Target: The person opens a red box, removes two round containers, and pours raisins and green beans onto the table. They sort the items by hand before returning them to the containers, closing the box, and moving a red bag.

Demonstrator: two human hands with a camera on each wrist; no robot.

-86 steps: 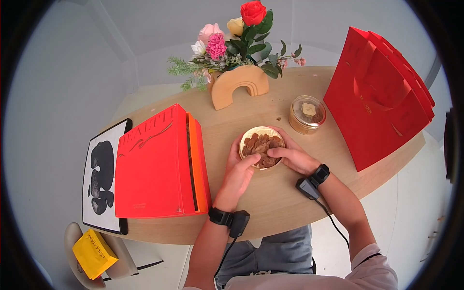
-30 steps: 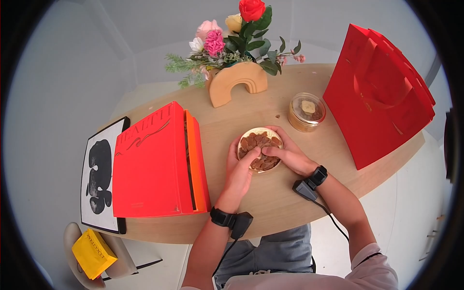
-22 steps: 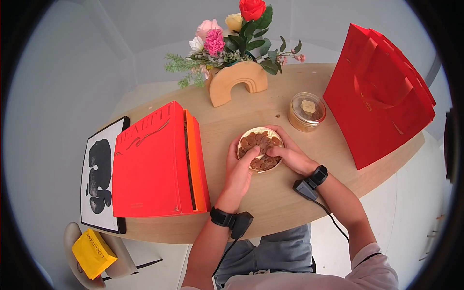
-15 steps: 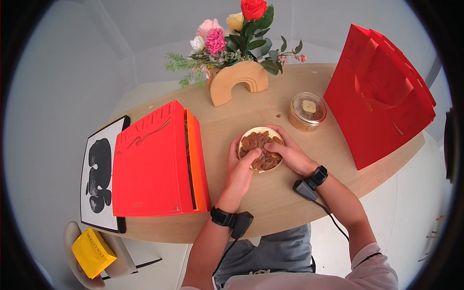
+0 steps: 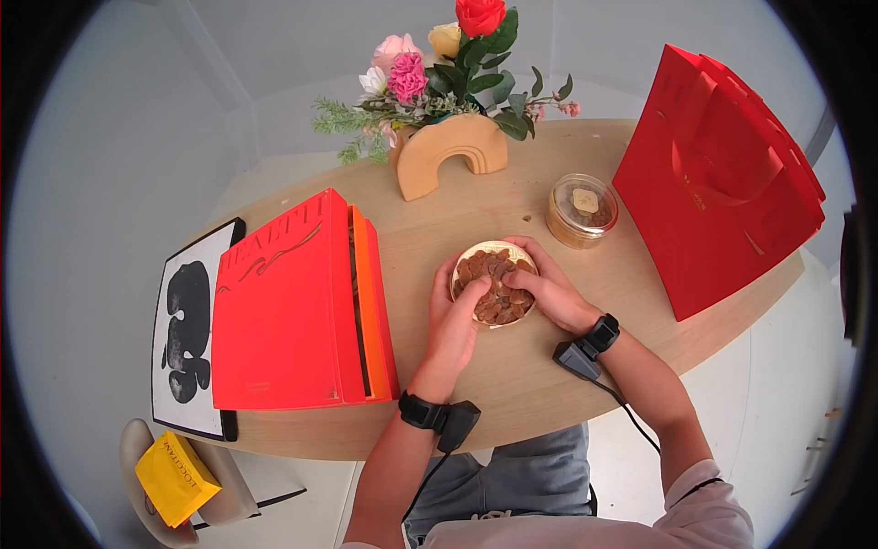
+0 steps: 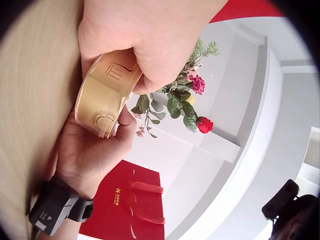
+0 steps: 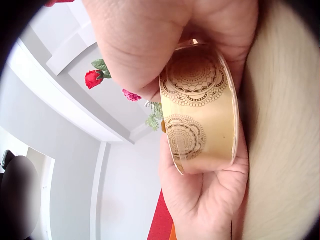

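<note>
The open golden tub (image 7: 217, 125), with brown pieces (image 5: 498, 308) inside, is over the wooden table (image 5: 412, 238), between the left hand (image 5: 453, 320) and the right hand (image 5: 560, 297); the fingers of both hands are clamped around its wall, and both thumbs reach over its rim to the pieces. To the left of this tub lies a red box (image 5: 283, 320), to its right stands a red paper bag (image 5: 713, 206), behind it an arch-shaped vase (image 5: 430, 160), and behind it to the right a lidded tub (image 5: 583, 224)

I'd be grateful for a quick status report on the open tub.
Left grip, right grip: both round the open tub, thumbs over brown pieces. Lidded tub stands apart. Nothing visibly blocking.
</note>
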